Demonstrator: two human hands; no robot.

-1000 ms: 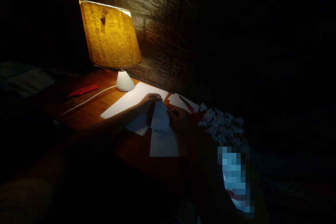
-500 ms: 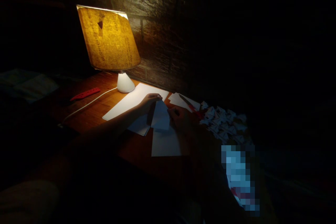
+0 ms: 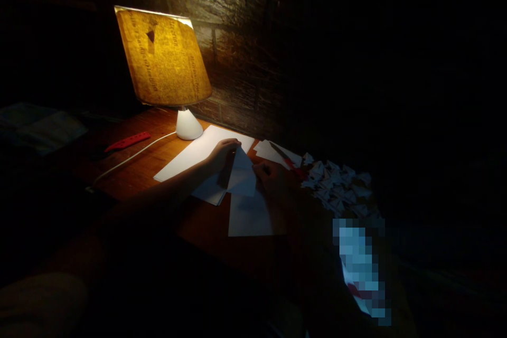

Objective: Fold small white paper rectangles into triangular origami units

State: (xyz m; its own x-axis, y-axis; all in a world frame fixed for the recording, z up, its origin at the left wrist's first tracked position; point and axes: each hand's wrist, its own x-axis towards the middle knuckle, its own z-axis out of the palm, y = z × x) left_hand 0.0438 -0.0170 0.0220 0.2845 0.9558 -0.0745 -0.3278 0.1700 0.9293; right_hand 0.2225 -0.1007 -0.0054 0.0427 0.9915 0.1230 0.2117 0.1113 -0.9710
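Note:
A sheet of white paper (image 3: 242, 177), folded to a point at its top, is held up over the desk between my hands. My left hand (image 3: 226, 151) pinches its upper tip, fingers closed. On the paper's right edge my right hand (image 3: 271, 174) is closed, its fingers partly lost in shadow. Beneath and in front lies another white sheet (image 3: 249, 219). A stack of large white paper (image 3: 209, 142) extends behind my left hand. Beyond my right hand are smaller white sheets (image 3: 263, 149) with red-handled scissors (image 3: 283, 154), blades partly visible, lying across them.
A lit lamp (image 3: 164, 58) with a newsprint shade stands at the back, its white cord (image 3: 134, 156) running left. Near it lies a red strip-like tool (image 3: 129, 141). Several folded paper pieces (image 3: 336, 185) are heaped right. A bright pixelated screen (image 3: 358, 264) glows at lower right.
The paper's upper part has shifted slightly, and my left hand has moved a little left and up with the tip. My right hand stays nearly in place.

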